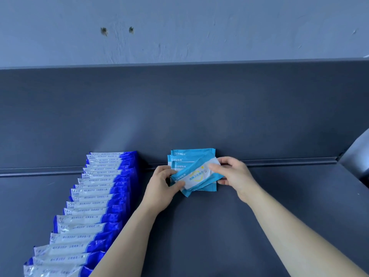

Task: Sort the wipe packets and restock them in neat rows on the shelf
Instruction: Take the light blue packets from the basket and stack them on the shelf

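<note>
A light-blue wipe packet (196,175) with a white label is tilted above a short row of matching light-blue packets (189,154) at the back of the dark shelf (219,226). My left hand (161,188) pinches its lower left end and my right hand (233,174) grips its upper right end. On the left, a long overlapping row of white and dark-blue packets (89,198) runs from the back panel toward the shelf's front. My left forearm covers part of that row's near end.
A dark back panel (179,106) rises behind the shelf, with a narrow ledge (289,161) along its foot. A slanted side wall (357,150) closes the right end. Behind is a pale scuffed wall (199,27) with two holes.
</note>
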A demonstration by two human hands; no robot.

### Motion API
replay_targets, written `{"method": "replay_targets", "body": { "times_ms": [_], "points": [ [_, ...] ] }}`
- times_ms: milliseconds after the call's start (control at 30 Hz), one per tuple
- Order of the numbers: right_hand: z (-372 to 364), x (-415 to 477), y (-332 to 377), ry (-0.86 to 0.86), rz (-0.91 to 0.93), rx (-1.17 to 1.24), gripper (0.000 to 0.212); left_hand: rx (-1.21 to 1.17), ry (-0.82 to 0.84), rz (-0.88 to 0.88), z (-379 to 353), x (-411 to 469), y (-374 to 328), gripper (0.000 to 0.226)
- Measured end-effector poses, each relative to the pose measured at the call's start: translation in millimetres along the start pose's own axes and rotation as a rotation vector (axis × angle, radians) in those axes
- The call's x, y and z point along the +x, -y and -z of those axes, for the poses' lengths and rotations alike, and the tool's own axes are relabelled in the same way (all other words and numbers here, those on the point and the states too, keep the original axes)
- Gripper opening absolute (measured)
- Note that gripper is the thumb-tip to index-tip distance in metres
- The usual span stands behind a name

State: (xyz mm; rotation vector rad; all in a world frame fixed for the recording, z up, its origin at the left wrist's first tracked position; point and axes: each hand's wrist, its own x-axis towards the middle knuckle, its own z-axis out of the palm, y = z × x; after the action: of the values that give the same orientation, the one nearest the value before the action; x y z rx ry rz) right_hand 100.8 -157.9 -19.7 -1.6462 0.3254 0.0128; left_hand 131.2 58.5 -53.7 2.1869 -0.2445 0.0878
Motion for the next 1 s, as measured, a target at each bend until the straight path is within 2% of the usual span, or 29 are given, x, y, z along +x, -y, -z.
{"method": "replay_targets", "body": {
  "times_ms": [100, 167, 233, 367, 533, 633, 700, 733, 800, 867, 1000],
  "points": [
    [2.6, 1.5, -9.1, 0.018, 0.027, -0.324, 0.014, 0.021, -0.018, -0.013, 0.3, 1.8, -3.8, 0.027],
    [-1.1, 3.6, -15.7, 0.001, 0.019, -0.435, 0.015, 0.000, -0.084, 0.014, -4.3, 0.6, -6.3, 0.022],
    [-5.6, 8.5, -18.7, 0.010, 0.018, -0.477, 0.017, 0.019, -0.125, 0.068, -7.5, -1.0, -7.5, 0.026],
    [-11.8, 18.1, -17.5, 0.037, 0.066, -0.506, 0.016, -0.051, -0.018, 0.147, -9.2, -2.5, -11.1, 0.041],
    [-20.0, 27.0, -7.8, -0.165, 0.239, -0.610, 0.022, -0.102, -0.113, 0.103, -14.3, 4.7, -14.8, 0.044],
    [-17.1, 27.8, -5.4, -0.122, 0.169, -0.638, 0.020, -0.136, -0.085, 0.125, -13.3, 8.0, -11.5, 0.064],
    [-13.3, 25.3, -8.3, -0.112, 0.138, -0.609, 0.035, -0.120, -0.035, 0.133, -12.9, 7.7, -6.7, 0.085],
    [-11.8, 23.3, -8.8, -0.124, 0.129, -0.580, 0.046, -0.079, -0.003, 0.128, -13.9, 7.5, -4.4, 0.083],
    [-10.3, 20.6, -9.9, -0.116, 0.119, -0.551, 0.056, 0.025, 0.043, 0.091, -17.7, 7.4, -2.9, 0.059],
    [-10.6, 19.9, -11.2, -0.048, 0.121, -0.575, 0.045, 0.097, 0.042, 0.055, -20.3, 6.3, -7.3, 0.042],
    [-8.4, 20.6, -13.2, 0.024, 0.154, -0.568, 0.030, 0.130, -0.006, 0.037, -24.4, 5.6, -9.6, 0.038]
  ]
}}
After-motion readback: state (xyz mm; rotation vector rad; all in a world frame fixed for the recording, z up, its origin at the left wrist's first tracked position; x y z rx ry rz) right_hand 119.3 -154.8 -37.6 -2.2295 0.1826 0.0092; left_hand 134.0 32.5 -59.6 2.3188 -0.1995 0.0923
